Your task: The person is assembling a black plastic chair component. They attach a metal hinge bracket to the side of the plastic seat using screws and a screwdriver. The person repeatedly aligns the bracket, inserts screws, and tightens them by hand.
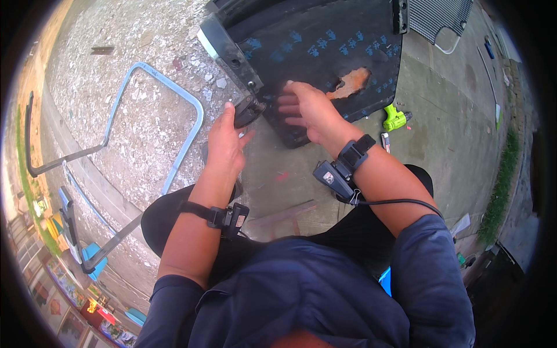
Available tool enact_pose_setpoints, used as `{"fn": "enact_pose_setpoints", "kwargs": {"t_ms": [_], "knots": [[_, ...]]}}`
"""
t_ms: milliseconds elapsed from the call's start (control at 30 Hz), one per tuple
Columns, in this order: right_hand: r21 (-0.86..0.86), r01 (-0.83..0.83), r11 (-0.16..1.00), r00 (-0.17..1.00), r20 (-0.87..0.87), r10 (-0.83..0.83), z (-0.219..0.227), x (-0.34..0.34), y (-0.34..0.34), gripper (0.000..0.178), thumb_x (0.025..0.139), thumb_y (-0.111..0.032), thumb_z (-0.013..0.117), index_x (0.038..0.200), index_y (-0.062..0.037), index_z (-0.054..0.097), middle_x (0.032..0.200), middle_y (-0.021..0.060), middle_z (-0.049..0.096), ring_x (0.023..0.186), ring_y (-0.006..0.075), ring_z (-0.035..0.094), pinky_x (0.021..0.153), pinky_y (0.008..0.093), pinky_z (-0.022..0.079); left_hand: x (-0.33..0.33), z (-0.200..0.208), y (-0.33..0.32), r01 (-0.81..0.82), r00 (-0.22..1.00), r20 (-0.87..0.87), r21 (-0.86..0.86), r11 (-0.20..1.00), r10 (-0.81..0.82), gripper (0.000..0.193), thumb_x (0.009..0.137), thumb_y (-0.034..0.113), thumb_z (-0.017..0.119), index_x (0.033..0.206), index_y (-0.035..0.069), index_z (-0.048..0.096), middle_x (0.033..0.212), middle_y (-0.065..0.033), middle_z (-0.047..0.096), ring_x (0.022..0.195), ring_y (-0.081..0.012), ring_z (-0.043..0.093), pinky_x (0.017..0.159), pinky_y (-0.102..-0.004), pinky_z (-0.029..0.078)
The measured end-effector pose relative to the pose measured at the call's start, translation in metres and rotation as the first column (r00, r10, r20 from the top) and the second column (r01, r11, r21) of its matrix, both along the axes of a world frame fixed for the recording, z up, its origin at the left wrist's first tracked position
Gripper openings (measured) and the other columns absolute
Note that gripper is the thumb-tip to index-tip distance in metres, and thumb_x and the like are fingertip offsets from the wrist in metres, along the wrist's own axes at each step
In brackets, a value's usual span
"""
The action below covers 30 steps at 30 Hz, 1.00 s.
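Note:
A dark panel with blue printed marks and a torn orange-brown patch stands tilted in front of me. A black bar runs along its left edge, with a round black part, which looks like a wheel, at the near end. My left hand is beside the round part, its thumb up against or close to the left side and its fingers apart below. Over the panel's lower left corner, my right hand has its fingers spread with nothing in them; whether they touch the panel I cannot tell.
A bent light-blue metal tube frame lies at the left on rubble-strewn ground. A bright green power tool rests right of the panel. A grey mesh-covered frame is at the far right. A flat bar lies between my legs.

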State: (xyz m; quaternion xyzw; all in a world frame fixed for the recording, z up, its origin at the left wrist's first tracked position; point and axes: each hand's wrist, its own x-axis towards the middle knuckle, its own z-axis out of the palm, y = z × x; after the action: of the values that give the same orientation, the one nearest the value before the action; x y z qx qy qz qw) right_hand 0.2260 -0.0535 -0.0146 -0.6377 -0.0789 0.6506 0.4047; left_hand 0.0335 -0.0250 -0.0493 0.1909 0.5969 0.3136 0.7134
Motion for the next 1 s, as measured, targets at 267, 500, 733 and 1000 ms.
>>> {"fn": "enact_pose_setpoints", "kwargs": {"t_ms": [267,500,733,1000], "knots": [[-0.027,-0.185,0.982,0.935,-0.313,0.167,-0.006,-0.013,-0.015,0.079,0.1,-0.058,0.043,0.149,0.0027,0.033,0.148,0.0252,0.042,0.139,0.0401,0.038,0.111,0.0549,0.034,0.009,-0.005,-0.009,0.112,0.991,-0.06,-0.068,0.991,-0.117,0.04,0.104,0.041,0.048,0.124,0.008,0.058,0.124,-0.0094,0.062,0.118,-0.0277,0.055,0.103,-0.0547,0.036],[-0.01,-0.217,0.976,0.939,-0.277,0.206,-0.022,-0.006,-0.019,0.074,0.099,-0.059,0.045,0.149,-0.0046,0.037,0.148,0.0256,0.04,0.138,0.0398,0.037,0.108,0.0583,0.035,0.02,-0.004,-0.011,0.191,0.981,-0.009,-0.06,0.98,-0.192,0.036,0.103,0.032,0.046,0.128,0.008,0.056,0.127,-0.0087,0.061,0.123,-0.0265,0.052,0.106,-0.0525,0.033],[-0.041,-0.009,0.999,0.959,-0.285,-0.003,-0.032,0.003,-0.015,0.067,0.099,-0.053,0.049,0.142,-0.0025,0.044,0.133,0.0234,0.052,0.121,0.0344,0.052,0.1,0.0488,0.045,0.03,0.015,-0.015,0.279,0.96,0.028,-0.001,0.96,-0.279,0.04,0.102,0.028,0.048,0.133,0.005,0.053,0.133,-0.0109,0.059,0.129,-0.0275,0.05,0.107,-0.0494,0.034],[0.332,-0.019,0.943,0.97,0.233,-0.062,0.022,0.014,0.01,0.048,0.1,-0.041,0.055,0.126,-0.0005,0.056,0.121,0.0105,0.059,0.11,0.0232,0.057,0.097,0.0387,0.047,0.023,0.026,0.012,0.097,0.993,-0.094,0.297,0.95,-0.072,0.04,0.101,0.03,0.055,0.128,0.001,0.055,0.127,-0.0108,0.061,0.12,-0.024,0.057,0.097,-0.0388,0.042]]}}
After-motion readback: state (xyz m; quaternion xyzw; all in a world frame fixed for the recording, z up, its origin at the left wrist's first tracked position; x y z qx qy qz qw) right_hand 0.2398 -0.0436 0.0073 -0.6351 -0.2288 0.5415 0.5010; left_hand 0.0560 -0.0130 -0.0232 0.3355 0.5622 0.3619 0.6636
